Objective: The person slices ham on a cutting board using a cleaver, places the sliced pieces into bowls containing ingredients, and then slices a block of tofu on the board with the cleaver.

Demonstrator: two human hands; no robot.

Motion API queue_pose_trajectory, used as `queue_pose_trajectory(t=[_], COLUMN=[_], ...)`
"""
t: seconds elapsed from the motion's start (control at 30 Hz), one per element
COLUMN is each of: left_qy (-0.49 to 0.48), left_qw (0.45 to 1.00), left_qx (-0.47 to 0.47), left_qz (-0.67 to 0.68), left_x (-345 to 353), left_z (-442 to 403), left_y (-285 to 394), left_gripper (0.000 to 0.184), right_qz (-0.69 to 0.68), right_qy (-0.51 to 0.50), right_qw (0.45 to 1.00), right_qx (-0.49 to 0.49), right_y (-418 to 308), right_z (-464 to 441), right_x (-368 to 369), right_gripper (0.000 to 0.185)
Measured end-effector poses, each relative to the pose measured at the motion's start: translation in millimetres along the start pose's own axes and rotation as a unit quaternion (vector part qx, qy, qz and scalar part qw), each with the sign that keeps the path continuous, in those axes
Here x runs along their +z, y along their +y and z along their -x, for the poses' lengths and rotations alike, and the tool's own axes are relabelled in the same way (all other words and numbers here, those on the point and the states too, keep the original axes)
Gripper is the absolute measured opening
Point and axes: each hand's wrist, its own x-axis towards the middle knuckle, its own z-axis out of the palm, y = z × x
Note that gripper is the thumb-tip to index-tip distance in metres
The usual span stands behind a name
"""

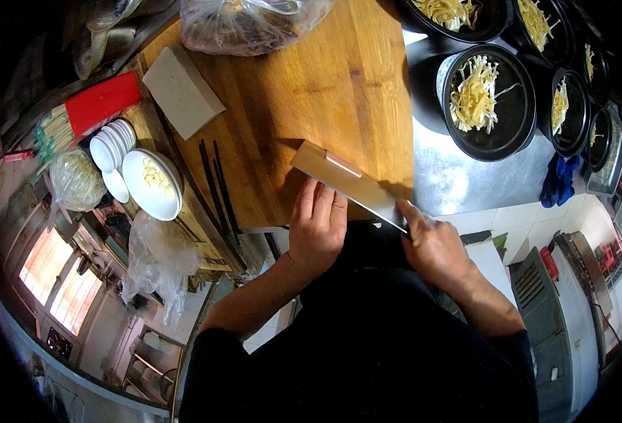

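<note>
My right hand point(430, 243) is wrapped round the handle end of a broad cleaver point(353, 189), whose blade slants up to the left over the wooden board point(318, 92). A small pinkish-brown slab point(343, 164) lies along the far side of the blade. Fingertips of my left hand point(319, 222) touch or nearly touch the blade's near edge; its fingers are bent and close together. Whatever may be under them is hidden. Left of the cleaver, thin black chopsticks point(218, 187) rest near the board's edge.
Black bowls point(515, 116) with enoki mushrooms stand on the metal counter point(452, 190) at right. A plastic bag point(254, 28), a grey block point(182, 92), a white bowl point(152, 201) of garlic and stacked small bowls point(113, 144) lie at the back and left. A blue cloth point(559, 181) lies at right.
</note>
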Motion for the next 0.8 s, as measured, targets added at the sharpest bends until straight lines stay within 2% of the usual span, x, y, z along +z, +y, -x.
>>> queue_pose_trajectory(t=[0.13,0.2,0.33,0.4,0.53,0.6,0.63,0.7,0.8], left_qy=[-0.003,0.004,0.025,0.041,0.029,-0.038,-0.033,0.083,0.132], left_qw=[1.000,1.000,1.000,0.999,0.998,0.992,0.992,0.979,0.971], left_qx=[0.000,-0.002,0.005,0.022,0.004,-0.082,-0.082,-0.124,-0.166], left_qz=[-0.003,0.002,-0.005,-0.011,0.056,0.086,0.085,0.136,0.113], left_x=[2,2,2,-4,-46,-84,-96,-118,-143], left_z=[2,2,2,2,3,4,8,14,-37], left_y=[-1,0,1,-1,6,6,-2,-14,-24], left_gripper=[0.035,0.036,0.035,0.037,0.036,0.033,0.033,0.029,0.030], right_qz=[0.004,0.010,0.001,0.020,0.102,0.132,0.141,0.148,0.138], right_qy=[-0.008,-0.043,-0.025,0.082,0.148,0.167,0.156,0.154,0.145], right_qw=[1.000,0.998,0.999,0.995,0.980,0.969,0.968,0.966,0.969], right_qx=[0.017,0.047,0.035,-0.047,-0.086,-0.128,-0.134,-0.145,-0.142], right_y=[0,-6,-2,-1,-14,-16,-12,-2,15], right_z=[-3,-7,-14,-16,-5,1,4,14,39], right_x=[3,-4,-2,-5,-37,-48,-50,-49,-46], right_gripper=[0.046,0.046,0.053,0.062,0.070,0.071,0.074,0.075,0.077])
